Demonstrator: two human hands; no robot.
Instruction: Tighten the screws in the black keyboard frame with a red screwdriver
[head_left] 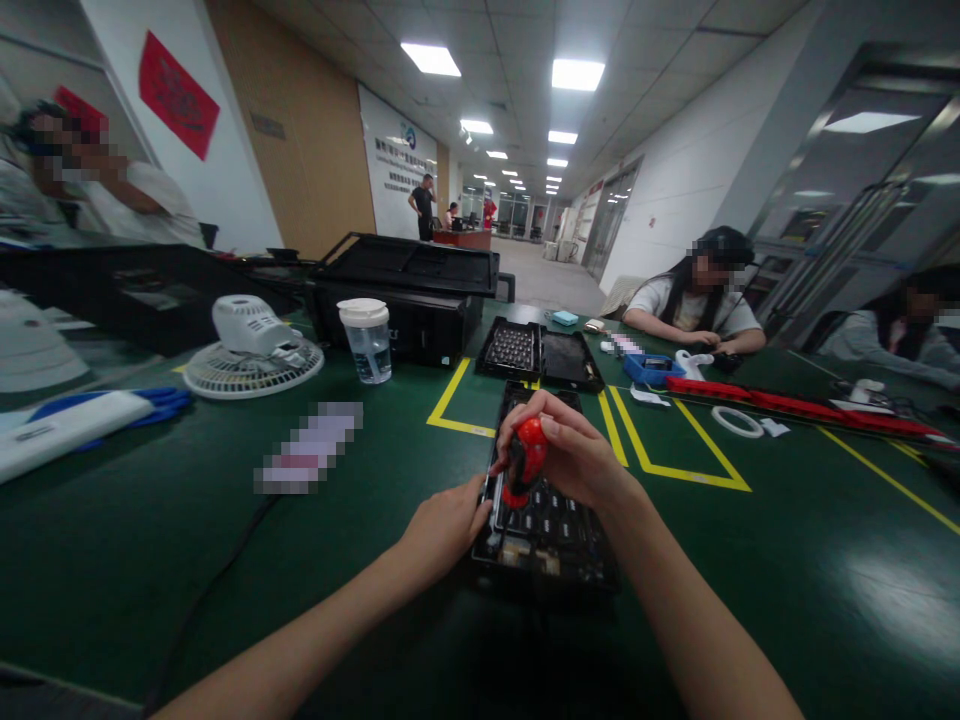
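You have a white desk fan (253, 352) lying beside a lidded water cup (366, 339) (both well left), before a black case (405, 290).

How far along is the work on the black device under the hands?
Done: nothing I can confirm; the black device lies open-faced on the green table.
In hand: the right hand grips a red-handled screwdriver upright on it; the left hand steadies its left edge.
Left: unclear; screws are too small to count.
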